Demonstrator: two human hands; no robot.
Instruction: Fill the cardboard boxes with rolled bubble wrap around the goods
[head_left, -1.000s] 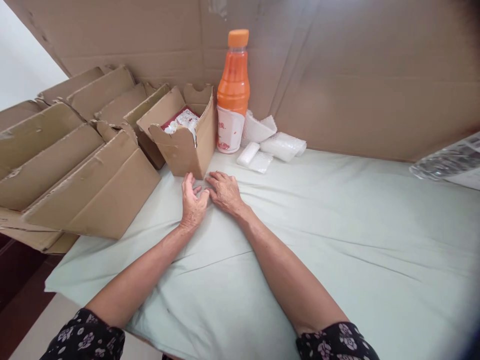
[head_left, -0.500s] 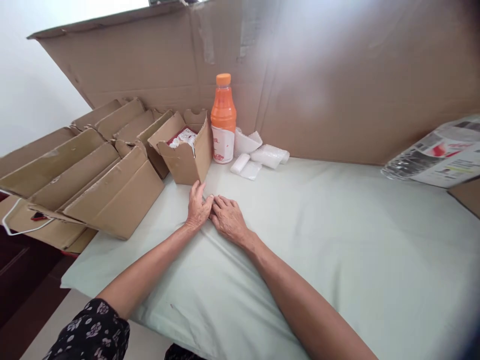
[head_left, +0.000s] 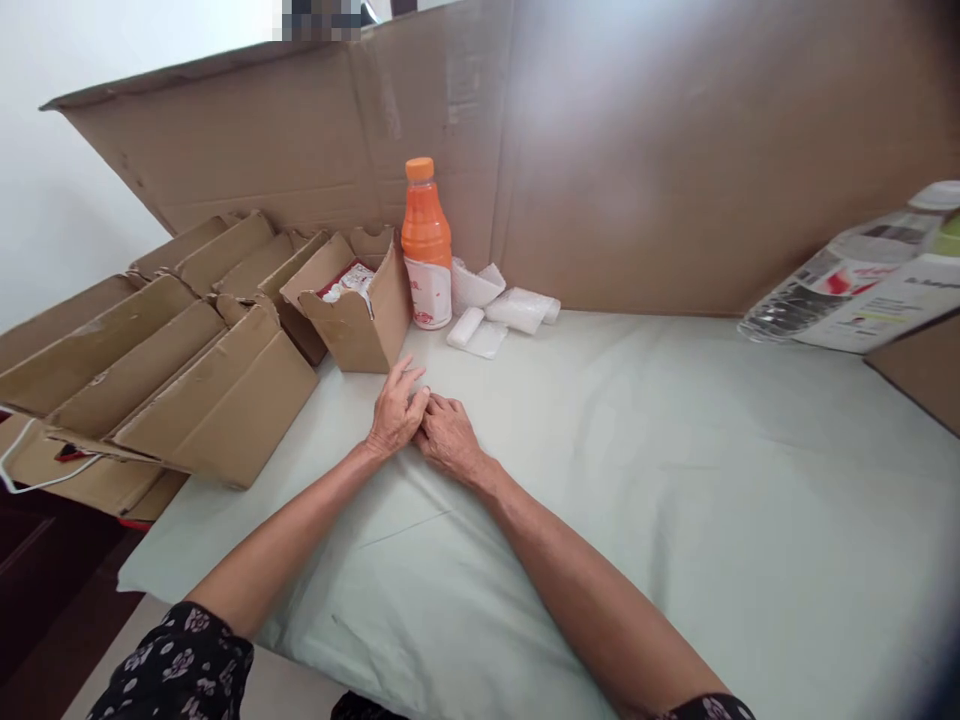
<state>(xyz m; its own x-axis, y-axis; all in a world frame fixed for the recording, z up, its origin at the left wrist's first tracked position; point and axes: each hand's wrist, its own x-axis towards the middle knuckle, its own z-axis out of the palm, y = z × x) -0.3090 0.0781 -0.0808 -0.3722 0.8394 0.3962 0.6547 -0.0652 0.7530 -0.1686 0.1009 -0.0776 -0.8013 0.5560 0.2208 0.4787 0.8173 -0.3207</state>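
Note:
My left hand (head_left: 397,409) rests on the pale green cloth (head_left: 600,450), fingers spread apart and nothing in them. Its thumb meets the fingers of my right hand (head_left: 448,436), which lies palm down on the same cloth with its fingers loosely bent; no held thing shows. What lies beneath the right palm is hidden. Just beyond the left fingertips stands a small open cardboard box (head_left: 367,330) with white and dark red packets (head_left: 352,284) inside. An orange bottle (head_left: 427,245) with a white label stands upright beside that box.
White foam and plastic wrap pieces (head_left: 517,310) lie right of the bottle. Several open cardboard boxes (head_left: 217,400) crowd the left side. A clear plastic bottle (head_left: 862,280) leans at the right, near a cardboard piece (head_left: 919,370). A tall cardboard panel (head_left: 637,200) stands behind.
The view has shifted slightly, showing more of the clear bottle at the right. My left fingers have spread a little more; both hands stay together at about the same spot.

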